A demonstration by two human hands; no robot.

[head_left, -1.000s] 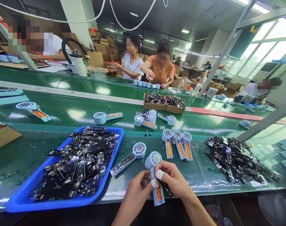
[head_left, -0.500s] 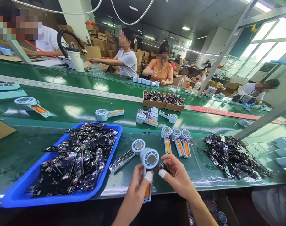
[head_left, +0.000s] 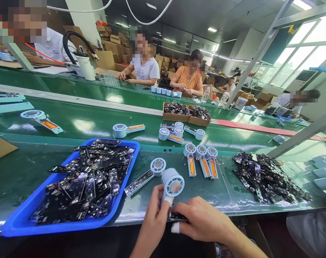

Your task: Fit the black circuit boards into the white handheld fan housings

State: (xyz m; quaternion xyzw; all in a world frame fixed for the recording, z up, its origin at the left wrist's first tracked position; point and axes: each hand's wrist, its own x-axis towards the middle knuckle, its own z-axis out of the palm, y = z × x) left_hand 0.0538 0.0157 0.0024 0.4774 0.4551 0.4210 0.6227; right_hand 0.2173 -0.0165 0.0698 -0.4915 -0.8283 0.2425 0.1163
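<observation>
My left hand (head_left: 155,215) is closed around the handle of a light-blue handheld fan (head_left: 173,183), its round head tilted toward me. Against that handle, my right hand (head_left: 200,218) pinches a black circuit board (head_left: 179,216), mostly hidden by the fingers. White covers wrap the thumb tips. Just behind lies another fan (head_left: 157,166) with a circuit board (head_left: 139,182) along its handle. Farther right, several fans (head_left: 202,150) lie in a row, their handles open on orange cells and thin red and black wires.
A blue tray (head_left: 130,172) heaped with circuit boards stands at left; a loose pile of boards (head_left: 259,175) lies at right. Fans (head_left: 120,130) and two cardboard boxes (head_left: 176,118) of boards sit on the green conveyor. Co-workers (head_left: 188,79) sit across it; a metal post (head_left: 254,61) rises at right.
My right hand has moved down and inward, bringing the circuit board to the fan's handle. The fan in my left hand has tilted. Fans on the conveyor have shifted slightly right.
</observation>
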